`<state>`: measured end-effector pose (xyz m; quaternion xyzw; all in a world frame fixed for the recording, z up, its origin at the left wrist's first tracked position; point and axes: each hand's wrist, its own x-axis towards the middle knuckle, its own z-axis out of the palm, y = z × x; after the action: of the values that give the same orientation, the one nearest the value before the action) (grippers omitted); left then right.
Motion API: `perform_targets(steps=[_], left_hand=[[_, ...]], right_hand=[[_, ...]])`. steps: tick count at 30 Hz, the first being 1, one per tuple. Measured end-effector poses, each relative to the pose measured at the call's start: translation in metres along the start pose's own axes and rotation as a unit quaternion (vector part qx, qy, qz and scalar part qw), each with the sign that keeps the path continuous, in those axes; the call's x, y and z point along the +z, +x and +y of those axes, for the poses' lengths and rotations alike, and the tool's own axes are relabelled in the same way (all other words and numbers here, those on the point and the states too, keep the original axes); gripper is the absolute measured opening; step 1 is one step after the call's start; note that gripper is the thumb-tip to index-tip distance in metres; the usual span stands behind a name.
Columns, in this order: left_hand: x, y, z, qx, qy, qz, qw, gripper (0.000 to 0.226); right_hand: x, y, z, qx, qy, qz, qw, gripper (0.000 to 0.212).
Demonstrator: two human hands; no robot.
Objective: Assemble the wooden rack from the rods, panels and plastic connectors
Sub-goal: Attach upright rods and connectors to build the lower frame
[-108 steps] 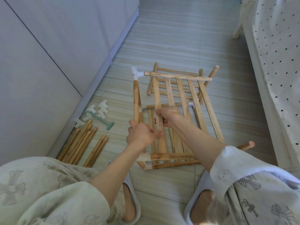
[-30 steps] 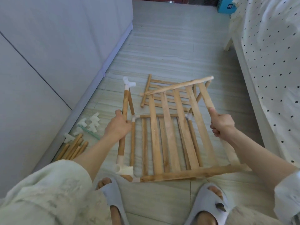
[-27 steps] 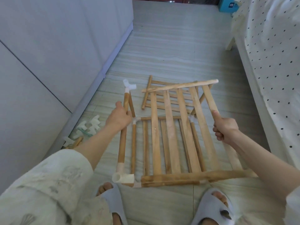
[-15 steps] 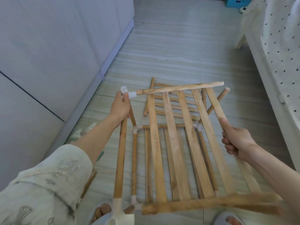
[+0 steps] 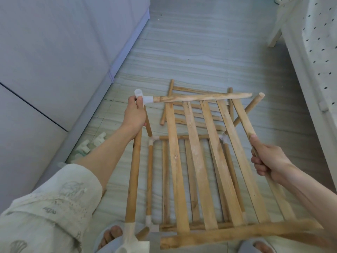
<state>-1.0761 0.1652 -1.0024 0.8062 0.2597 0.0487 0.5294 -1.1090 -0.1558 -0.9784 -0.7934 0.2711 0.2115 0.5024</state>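
Observation:
I hold a slatted wooden panel [image 5: 193,161] up over the floor. My left hand [image 5: 135,114] grips the top of a side rod [image 5: 134,172] at a white corner connector [image 5: 144,98], into which the panel's far crossbar [image 5: 202,97] is plugged. My right hand [image 5: 267,161] grips the panel's right rail [image 5: 244,121]. At the rod's near end sits another white connector [image 5: 131,240], beside the panel's near crossbar [image 5: 237,236]. Beneath lies a partly built frame [image 5: 182,137] with white connectors at its corners.
Another slatted panel [image 5: 197,108] lies flat further off. Loose white connectors [image 5: 91,145] sit by the wall's baseboard at left. A bed with a dotted cover [image 5: 321,52] stands at right. My slippered feet [image 5: 109,236] are at the bottom edge.
My left hand has slid up the rod to the top connector, and the far crossbar now sits in that connector. The panel has risen closer to me.

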Motion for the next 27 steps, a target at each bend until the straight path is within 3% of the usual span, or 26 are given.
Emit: perform_targets(steps=[5,11,20,27], left_hand=[[0.0,0.001,-0.003,0.012,0.007,0.004,1.0,0.041],[0.002,-0.001,-0.004,0.014,0.0,0.011,1.0,0.038],[0.001,-0.001,-0.013,0.046,0.042,0.027,0.998,0.035],[-0.001,0.002,-0.005,0.066,0.099,-0.024,0.993,0.043]], right_hand=[[0.005,0.001,-0.004,-0.035,-0.016,-0.004,0.999,0.05],[0.004,0.001,-0.005,-0.059,-0.045,-0.064,0.995,0.049],[0.02,0.008,0.001,-0.14,-0.046,-0.035,0.988,0.054],[0.023,0.014,-0.001,-0.126,-0.033,-0.031,0.991,0.054]])
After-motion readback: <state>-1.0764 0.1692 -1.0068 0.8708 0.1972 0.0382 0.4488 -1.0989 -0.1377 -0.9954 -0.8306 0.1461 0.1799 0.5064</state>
